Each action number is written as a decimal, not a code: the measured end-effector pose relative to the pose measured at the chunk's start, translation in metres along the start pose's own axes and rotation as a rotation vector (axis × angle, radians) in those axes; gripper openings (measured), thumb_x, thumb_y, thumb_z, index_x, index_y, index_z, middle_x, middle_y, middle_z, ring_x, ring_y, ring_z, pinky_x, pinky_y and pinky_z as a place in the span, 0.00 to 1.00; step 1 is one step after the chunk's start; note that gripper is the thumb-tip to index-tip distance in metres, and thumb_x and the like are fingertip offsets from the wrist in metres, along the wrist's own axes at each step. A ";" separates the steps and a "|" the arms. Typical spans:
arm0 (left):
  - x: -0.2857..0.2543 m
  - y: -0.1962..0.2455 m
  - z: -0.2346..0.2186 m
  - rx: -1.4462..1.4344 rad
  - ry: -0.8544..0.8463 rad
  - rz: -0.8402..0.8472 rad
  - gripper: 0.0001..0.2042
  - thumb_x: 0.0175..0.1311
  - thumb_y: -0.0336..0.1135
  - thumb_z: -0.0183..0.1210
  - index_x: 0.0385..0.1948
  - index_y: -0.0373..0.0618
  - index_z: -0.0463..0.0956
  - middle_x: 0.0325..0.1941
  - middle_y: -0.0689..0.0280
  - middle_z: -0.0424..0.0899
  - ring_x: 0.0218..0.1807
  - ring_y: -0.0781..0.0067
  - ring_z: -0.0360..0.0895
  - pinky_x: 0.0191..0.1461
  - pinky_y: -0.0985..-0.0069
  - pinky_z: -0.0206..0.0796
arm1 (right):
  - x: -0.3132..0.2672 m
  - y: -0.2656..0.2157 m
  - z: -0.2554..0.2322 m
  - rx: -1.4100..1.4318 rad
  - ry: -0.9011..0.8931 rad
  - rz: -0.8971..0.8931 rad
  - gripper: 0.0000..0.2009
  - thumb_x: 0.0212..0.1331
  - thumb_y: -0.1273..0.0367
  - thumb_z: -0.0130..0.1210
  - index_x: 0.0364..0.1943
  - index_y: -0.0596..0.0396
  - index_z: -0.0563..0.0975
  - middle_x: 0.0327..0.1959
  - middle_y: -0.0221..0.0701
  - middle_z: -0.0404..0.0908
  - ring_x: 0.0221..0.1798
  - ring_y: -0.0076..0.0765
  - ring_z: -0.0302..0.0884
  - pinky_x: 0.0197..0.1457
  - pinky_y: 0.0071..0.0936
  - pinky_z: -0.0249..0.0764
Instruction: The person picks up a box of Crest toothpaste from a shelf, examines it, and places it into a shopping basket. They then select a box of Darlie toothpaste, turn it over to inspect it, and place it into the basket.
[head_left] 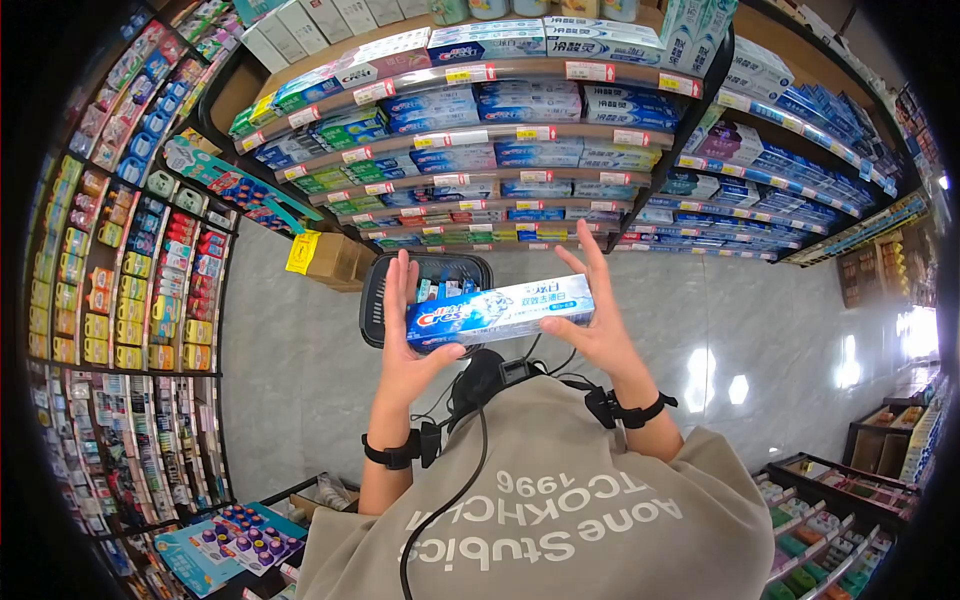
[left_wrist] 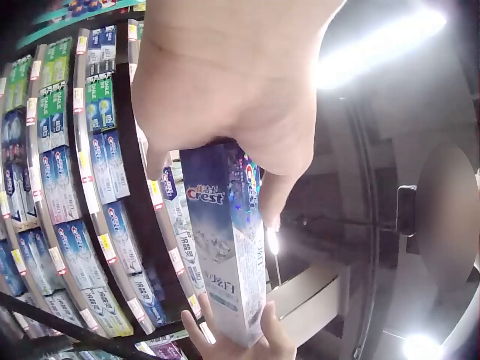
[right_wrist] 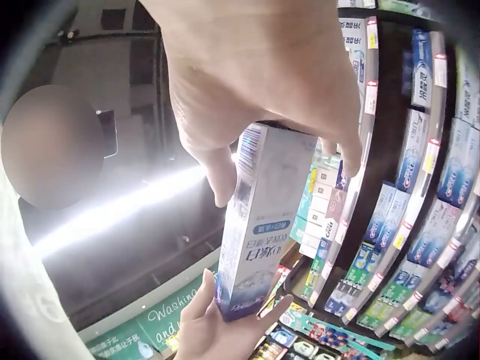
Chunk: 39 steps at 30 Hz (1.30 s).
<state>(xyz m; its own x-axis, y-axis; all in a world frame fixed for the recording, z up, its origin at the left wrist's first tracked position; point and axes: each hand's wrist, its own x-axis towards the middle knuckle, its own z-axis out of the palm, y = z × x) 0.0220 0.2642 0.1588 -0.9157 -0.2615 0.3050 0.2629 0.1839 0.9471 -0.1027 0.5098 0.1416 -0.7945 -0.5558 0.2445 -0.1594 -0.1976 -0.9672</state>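
Both forearms raised in front of the chest, palms facing each other. Left hand (head_left: 408, 345) clamps one end of a Crest toothpaste box (head_left: 500, 310), thumb beneath, fingers upright behind it. Right hand (head_left: 592, 325) holds the other end likewise, fingers spread. Box lies level between the hands, blue-and-white, above a black shopping basket (head_left: 375, 310), before stocked toothpaste shelves (head_left: 520, 130)

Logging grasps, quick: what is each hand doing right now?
Left hand: holds one end of the toothpaste box.
Right hand: holds the other end of the same box.
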 end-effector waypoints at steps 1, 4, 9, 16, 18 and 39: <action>0.001 0.001 -0.001 -0.018 0.012 0.009 0.58 0.53 0.38 0.75 0.81 0.45 0.39 0.86 0.53 0.42 0.84 0.50 0.45 0.79 0.58 0.53 | 0.000 0.001 0.001 -0.006 -0.017 -0.010 0.60 0.48 0.64 0.76 0.81 0.50 0.43 0.85 0.39 0.33 0.84 0.52 0.43 0.79 0.51 0.56; 0.005 -0.001 -0.008 -0.050 0.069 0.016 0.50 0.61 0.40 0.69 0.80 0.45 0.43 0.85 0.54 0.45 0.84 0.51 0.47 0.78 0.58 0.55 | 0.000 0.005 0.004 -0.083 -0.089 -0.059 0.63 0.46 0.63 0.78 0.81 0.50 0.41 0.85 0.40 0.31 0.86 0.53 0.35 0.81 0.56 0.49; 0.016 0.010 -0.021 -0.090 0.187 -0.013 0.38 0.75 0.51 0.54 0.80 0.45 0.47 0.85 0.58 0.49 0.83 0.52 0.51 0.75 0.57 0.59 | 0.001 -0.001 0.024 -0.125 -0.131 -0.142 0.65 0.44 0.65 0.79 0.81 0.49 0.38 0.85 0.43 0.27 0.86 0.55 0.27 0.82 0.60 0.44; 0.007 0.008 -0.033 -0.179 0.212 -0.152 0.35 0.80 0.59 0.41 0.79 0.45 0.53 0.83 0.57 0.54 0.81 0.50 0.56 0.76 0.59 0.59 | 0.000 0.011 0.036 -0.116 -0.136 -0.258 0.53 0.47 0.71 0.76 0.78 0.50 0.52 0.83 0.48 0.36 0.84 0.58 0.41 0.79 0.53 0.55; 0.008 0.008 -0.031 -0.203 0.203 -0.198 0.34 0.80 0.59 0.39 0.78 0.46 0.53 0.82 0.56 0.56 0.80 0.50 0.58 0.76 0.60 0.58 | 0.001 0.011 0.037 -0.158 -0.088 -0.303 0.48 0.48 0.73 0.75 0.75 0.52 0.59 0.80 0.48 0.49 0.80 0.55 0.53 0.76 0.47 0.62; 0.013 0.019 0.003 0.052 -0.066 -0.172 0.47 0.48 0.32 0.77 0.74 0.44 0.59 0.66 0.54 0.73 0.64 0.66 0.72 0.68 0.69 0.65 | 0.004 0.024 0.005 0.398 0.222 0.424 0.20 0.66 0.62 0.65 0.57 0.54 0.74 0.40 0.31 0.83 0.34 0.25 0.81 0.33 0.27 0.78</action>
<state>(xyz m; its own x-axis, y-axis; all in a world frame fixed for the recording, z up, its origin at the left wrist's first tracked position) 0.0142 0.2672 0.1802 -0.9642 -0.2311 0.1304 0.0864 0.1915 0.9777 -0.1069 0.4989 0.1196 -0.8503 -0.4796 -0.2169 0.3937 -0.3059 -0.8669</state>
